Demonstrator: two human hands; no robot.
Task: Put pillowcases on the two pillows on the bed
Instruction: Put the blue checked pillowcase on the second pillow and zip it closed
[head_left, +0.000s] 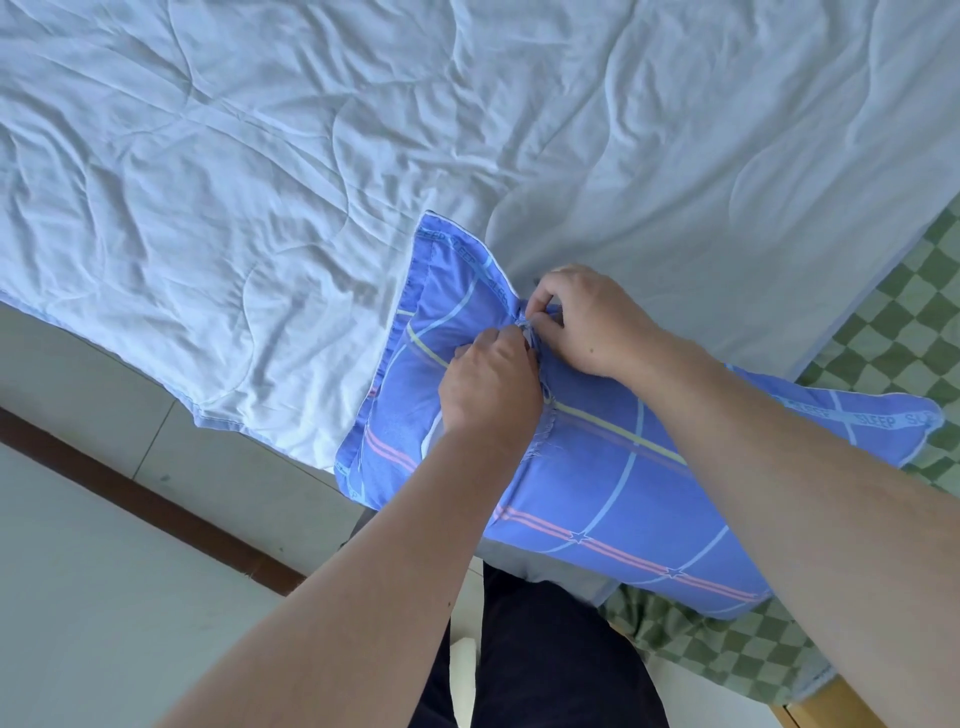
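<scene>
A: Working at the back seam now: both hands meet at the middle of the blue checked pillowcase (597, 467), which lies at the near edge of the bed (779, 182), partly overhanging it toward the person.

B: What has the left hand (491, 387) got?

A: Fingers curled down into the fabric beside the frayed opening, gripping it. The right hand (587, 322) pinches a bunched bit of cloth right at the slit, thumb and fingertips tight together.

B: Looks like closing the flap over the pillow, I'd say.

A: My guess too. To do it well, hold one edge taut and tuck the other under it, smoothing along the seam so nothing bunches. That frayed edge could tear if yanked.

B: Is the pillow itself visible?

A: No, only the filled case. A second pillow isn't in view either.

B: And around it?

A: A rumpled pale quilt (260, 182) covers the bed, a green checked sheet (893, 332) shows at the right edge, and pale floor tiles (104, 597) with a dark brown strip (156, 499) lie below.
</scene>
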